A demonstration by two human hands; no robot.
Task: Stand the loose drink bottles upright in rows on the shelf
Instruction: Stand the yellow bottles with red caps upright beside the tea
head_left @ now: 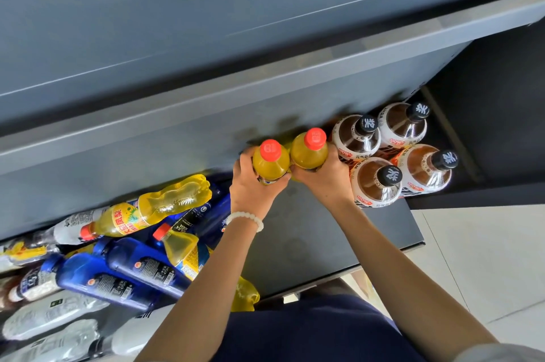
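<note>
Labels first: lying yellow bottle (153, 211) reads 大窑凤梨 in red and white, red cap toward the left. Dark label in the pile reads "SODA". Four brown tea bottles (395, 152) carry black caps with a white 茶 character, white wrap printed "100%" and 元气森林, probably, since the print is small and curved.

Left hand (253, 184) wrapped round the left orange bottle (269, 165), fingers curled over its shoulder below the red cap; white bead bracelet (246, 219) on that wrist. Right hand (324, 177) wrapped round the right orange bottle (309, 151), same hold. Both bottles upright, side by side and touching, at the back of the dark shelf (309, 238) against the grey rear panel. Cap writing on both too blurred to read.

Tea bottles upright in a two-by-two block just right of the right orange bottle, nearest one touching or nearly so.

Left of the arms, loose pile (88, 267) lying flat on the shelf: two blue bottles (118, 276) with dark labels, a second yellow bottle partly under the left forearm, clear and white-labelled ones at the near left edge.
</note>
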